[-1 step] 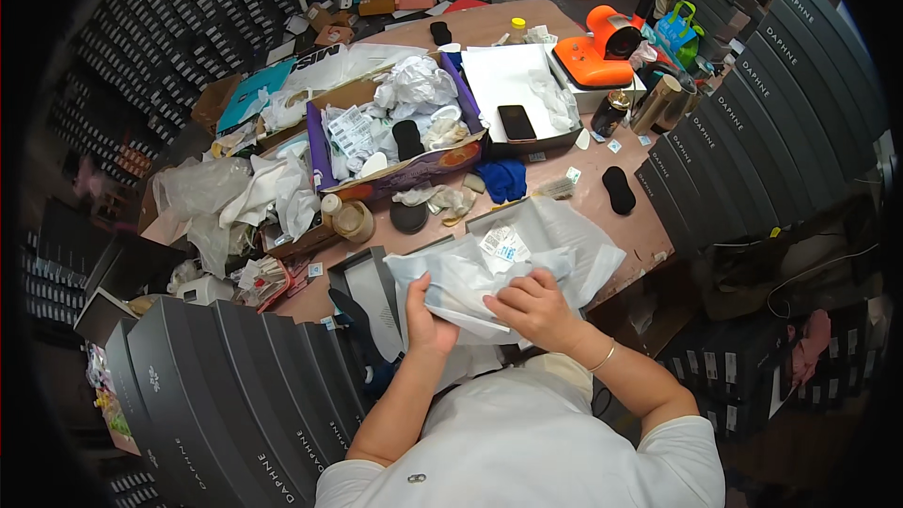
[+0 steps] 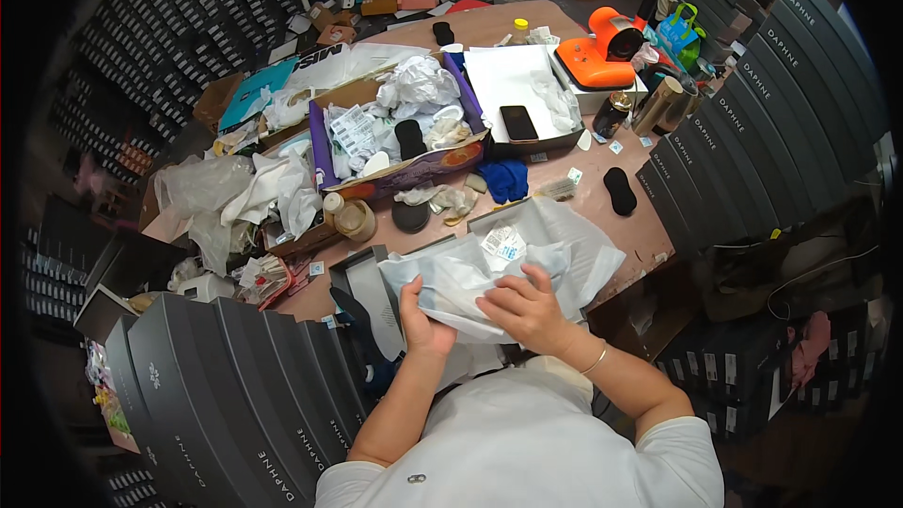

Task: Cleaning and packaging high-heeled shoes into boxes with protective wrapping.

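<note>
White tissue paper (image 2: 451,277) lies bunched over a grey shoe box (image 2: 489,218) in front of me, hiding whatever is inside. With the thumb up along its near left edge, my left hand (image 2: 425,325) grips the paper. My right hand (image 2: 529,309) is on the paper's near side, fingers bent and pressing a fold of it. A white printed slip (image 2: 504,245) rests on the tissue just beyond my right fingers. Left of the paper stands a grey box part (image 2: 372,273), partly covered.
Stacked dark shoe boxes rise at the left (image 2: 202,395) and right (image 2: 752,122). A purple carton (image 2: 395,174) of crumpled paper, a phone (image 2: 517,122), an orange device (image 2: 594,61), a blue cloth (image 2: 506,181) and a black insole-shaped pad (image 2: 619,191) lie on the table.
My right hand has shifted slightly left, its fingers straighter over the tissue. The left hand has moved a little left, still holding the paper.
</note>
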{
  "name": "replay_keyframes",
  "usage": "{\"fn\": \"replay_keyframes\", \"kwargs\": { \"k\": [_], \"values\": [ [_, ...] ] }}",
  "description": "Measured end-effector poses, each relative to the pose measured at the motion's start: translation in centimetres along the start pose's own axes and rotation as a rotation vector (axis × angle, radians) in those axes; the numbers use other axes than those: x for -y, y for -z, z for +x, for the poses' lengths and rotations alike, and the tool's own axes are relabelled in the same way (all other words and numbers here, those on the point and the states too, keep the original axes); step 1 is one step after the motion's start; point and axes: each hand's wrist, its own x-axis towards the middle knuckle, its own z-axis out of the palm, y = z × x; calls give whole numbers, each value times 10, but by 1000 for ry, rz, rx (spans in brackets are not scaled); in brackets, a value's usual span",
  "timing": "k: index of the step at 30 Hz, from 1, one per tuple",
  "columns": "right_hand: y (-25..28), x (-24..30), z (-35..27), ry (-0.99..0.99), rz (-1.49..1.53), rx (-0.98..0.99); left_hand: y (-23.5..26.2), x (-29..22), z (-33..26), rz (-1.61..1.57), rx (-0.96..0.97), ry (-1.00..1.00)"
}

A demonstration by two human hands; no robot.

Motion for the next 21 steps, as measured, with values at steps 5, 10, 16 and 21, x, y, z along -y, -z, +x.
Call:
{"fn": "replay_keyframes", "kwargs": {
  "k": [5, 10, 16, 21],
  "values": [
    [-31, 82, 12, -152, 254, 111, 49, -19, 10, -160, -65, -160],
    [30, 58, 0, -379, 770, 62, 70, -47, -11, -105, -4, -261],
    [4, 13, -3, -992, 1400, 462, 64, -48, -28, -26, 30, -184],
    [-15, 24, -16, -1312, 1673, 86, 81, -34, -45, 498, 131, -88]
  ]
}}
